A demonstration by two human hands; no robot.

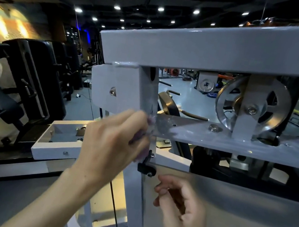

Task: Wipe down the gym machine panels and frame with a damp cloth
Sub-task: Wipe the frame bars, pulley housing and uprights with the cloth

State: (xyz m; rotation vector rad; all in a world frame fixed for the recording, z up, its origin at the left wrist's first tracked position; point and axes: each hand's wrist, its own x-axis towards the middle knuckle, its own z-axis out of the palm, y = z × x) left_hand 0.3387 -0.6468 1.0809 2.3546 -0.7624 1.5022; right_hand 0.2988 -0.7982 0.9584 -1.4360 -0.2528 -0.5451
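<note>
A white gym machine frame (215,51) fills the centre and right, with a horizontal top beam, an upright post and a lower crossbar (239,143). My left hand (111,142) is shut on a small purplish cloth (149,125), pressing it against the upright where the crossbar joins. Most of the cloth is hidden in my fingers. My right hand (181,209) hovers lower, fingers loosely curled and empty, in front of a translucent grey panel (245,220).
A metal pulley wheel (251,109) sits in a bracket on the crossbar. A black clip (146,167) holds the panel's top corner. A black cable (115,213) runs down beside the post. Dark padded machines (21,86) stand at left, with open gym floor beyond.
</note>
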